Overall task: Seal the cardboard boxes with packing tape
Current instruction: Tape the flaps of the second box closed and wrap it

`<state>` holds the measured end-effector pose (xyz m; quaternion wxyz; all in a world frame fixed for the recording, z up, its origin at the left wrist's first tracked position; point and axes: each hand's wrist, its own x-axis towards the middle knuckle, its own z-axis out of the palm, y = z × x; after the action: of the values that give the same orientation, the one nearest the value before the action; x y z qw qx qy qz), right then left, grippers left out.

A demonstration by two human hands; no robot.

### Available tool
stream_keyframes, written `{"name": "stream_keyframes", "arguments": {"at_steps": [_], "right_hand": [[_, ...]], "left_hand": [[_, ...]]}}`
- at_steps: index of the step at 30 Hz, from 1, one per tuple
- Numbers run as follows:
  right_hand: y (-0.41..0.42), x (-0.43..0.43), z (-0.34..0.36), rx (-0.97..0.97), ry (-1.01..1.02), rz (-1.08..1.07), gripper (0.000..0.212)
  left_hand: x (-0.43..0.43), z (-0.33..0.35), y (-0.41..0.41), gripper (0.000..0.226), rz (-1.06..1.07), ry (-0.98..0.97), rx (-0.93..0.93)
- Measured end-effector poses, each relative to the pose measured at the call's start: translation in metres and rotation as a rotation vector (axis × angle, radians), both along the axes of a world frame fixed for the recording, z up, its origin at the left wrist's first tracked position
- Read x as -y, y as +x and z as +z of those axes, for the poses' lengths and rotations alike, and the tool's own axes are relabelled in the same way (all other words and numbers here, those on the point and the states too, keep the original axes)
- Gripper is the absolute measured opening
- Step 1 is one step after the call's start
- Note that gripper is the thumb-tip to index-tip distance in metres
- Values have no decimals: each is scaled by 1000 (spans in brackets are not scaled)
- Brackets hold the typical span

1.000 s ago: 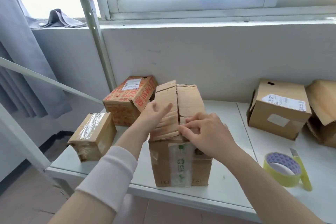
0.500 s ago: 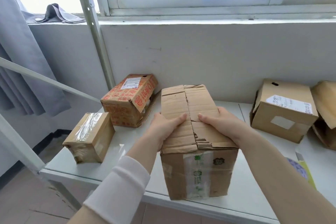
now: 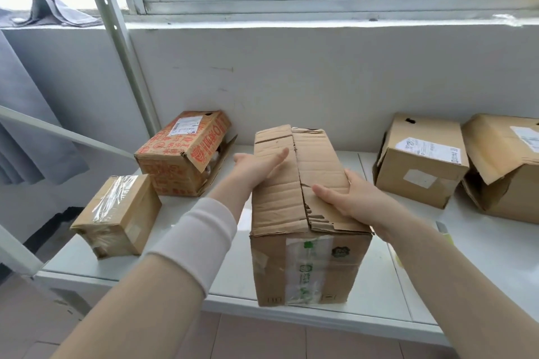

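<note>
Now both hands flat, fingers straight: left hand (image 3: pixel 258 165), right hand (image 3: pixel 348 198) pressing box flaps (image 3: pixel 294 183).

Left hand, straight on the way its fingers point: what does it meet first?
Probably the right top flap of the middle box: the left hand lies flat on the left flap, fingers aimed across the centre seam. Beyond that, the wall; depth is unclear.

left grip (image 3: pixel 256 167) flat, palm down, right grip (image 3: pixel 351 199) flat
</note>
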<state>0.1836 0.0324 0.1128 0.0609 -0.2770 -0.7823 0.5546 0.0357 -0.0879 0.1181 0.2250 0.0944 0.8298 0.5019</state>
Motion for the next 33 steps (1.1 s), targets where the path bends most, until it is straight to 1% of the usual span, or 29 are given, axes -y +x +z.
{"name": "stream_keyframes", "arguments": {"at_steps": [2, 6, 10, 12, 14, 15, 16, 17, 19, 21, 22, 24, 26, 28, 30, 31, 33], "right_hand": [[3, 2, -3, 2, 63, -27, 73], [-2, 1, -10, -3, 124, -56, 75], [-5, 2, -12, 8, 167, -59, 76], [-2, -1, -10, -5, 97, -24, 73], [8, -8, -10, -8, -4, 14, 71], [16, -13, -12, -12, -27, -4, 72], [26, -20, -16, -32, -24, -61, 71], [39, -29, -21, -69, -1, -151, 66], [74, -52, -36, -116, 86, -370, 50], [113, -77, -54, -81, 163, -553, 39], [130, -89, -64, -48, 189, -612, 37], [159, -109, -82, 20, 223, -660, 36], [177, -123, -96, 90, 234, -634, 38], [183, -134, -111, 131, 232, -569, 39], [178, -143, -122, 138, 232, -523, 39], [174, -147, -126, 133, 236, -509, 38], [163, -155, -135, 120, 240, -488, 37]], "left_hand": [[-8, 0, -3, 81, -30, 2, -50], [-13, -14, -10, 69, 8, -35, -114], [-14, -15, -11, 74, 12, -110, -187], [-15, -10, -6, 81, 12, -161, -245], [-17, -2, 6, 83, 1, -327, -418], [-19, 3, 17, 80, -18, -395, -547], [-22, 10, 31, 75, -52, -409, -669], [-26, 16, 49, 67, -101, -359, -772], [-36, 27, 96, 50, -216, -150, -908], [-46, 30, 147, 36, -341, 57, -1011], [-51, 27, 171, 30, -415, 133, -1023], [-69, 7, 208, 24, -584, 183, -944], [-93, -30, 226, 23, -696, 94, -908], [-116, -66, 227, 25, -687, -30, -1018], [-136, -101, 221, 38, -706, -175, -1073], [-145, -116, 216, 44, -695, -212, -1077], [-159, -140, 207, 50, -650, -225, -1058]]}}
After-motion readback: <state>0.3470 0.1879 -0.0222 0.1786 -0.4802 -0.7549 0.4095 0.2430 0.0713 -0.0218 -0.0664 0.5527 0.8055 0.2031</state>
